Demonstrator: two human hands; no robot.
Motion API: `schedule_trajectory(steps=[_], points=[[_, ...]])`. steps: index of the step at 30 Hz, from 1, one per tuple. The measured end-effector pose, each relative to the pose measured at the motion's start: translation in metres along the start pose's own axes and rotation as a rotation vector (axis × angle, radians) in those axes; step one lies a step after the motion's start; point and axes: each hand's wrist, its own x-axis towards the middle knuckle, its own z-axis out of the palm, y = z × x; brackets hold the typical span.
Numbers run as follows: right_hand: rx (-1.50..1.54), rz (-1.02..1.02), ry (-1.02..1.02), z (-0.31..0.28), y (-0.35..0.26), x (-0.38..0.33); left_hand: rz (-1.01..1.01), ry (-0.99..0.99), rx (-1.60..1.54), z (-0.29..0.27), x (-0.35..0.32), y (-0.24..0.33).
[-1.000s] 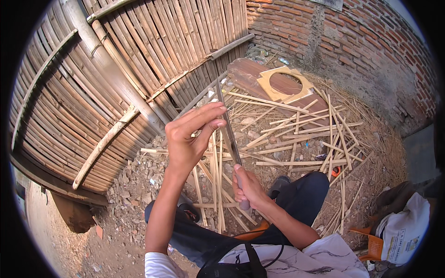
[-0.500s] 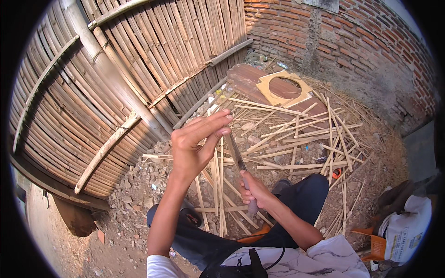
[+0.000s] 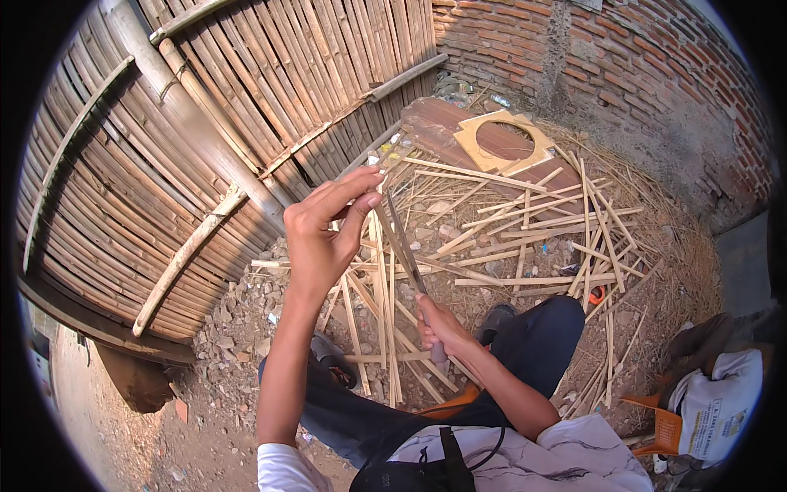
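Note:
My right hand [image 3: 445, 330] is closed round the handle [image 3: 438, 354] of a long knife. Its narrow dark blade [image 3: 404, 243] slants up and away to the left. Raised near the blade's tip is my left hand [image 3: 321, 225], with its fingers bent and a gap between the thumb tip and fingertips. Nothing can be made out between them. Below the knife, several pale split-bamboo strips [image 3: 383, 328] lie criss-crossed on the ground in front of my bent legs [image 3: 525, 348].
A slatted bamboo wall [image 3: 246, 98] stands at the left, a brick wall [image 3: 631, 74] at the back right. A yellowish board with a round hole [image 3: 467, 139] rests on a brown panel [image 3: 430, 123]. Rubble lies left; a white sack [image 3: 713, 410] and orange object [image 3: 656, 426] are at right.
My left hand has moved left and slightly up, off the blade's tip. The knife in my right hand has shifted a little left and up.

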Motion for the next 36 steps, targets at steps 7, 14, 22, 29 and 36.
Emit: schedule_trajectory(steps=[7,14,22,29,36], points=[[-0.132,-0.121,-0.041,0.024,-0.034,-0.024,-0.036,-0.013,-0.037,-0.006,-0.010,0.000],[-0.107,0.026,0.031,-0.019,0.034,0.012,-0.033,-0.006,0.004,-0.011,-0.010,-0.007],[-0.076,-0.129,-0.035,0.014,-0.002,-0.002,-0.024,-0.034,-0.003,-0.013,-0.013,-0.013],[-0.093,0.113,0.050,-0.051,0.078,0.053,-0.105,-0.008,-0.070,-0.011,-0.009,-0.006],[-0.115,-0.043,0.093,-0.007,0.038,0.021,-0.081,0.043,-0.116,-0.015,-0.008,-0.026]])
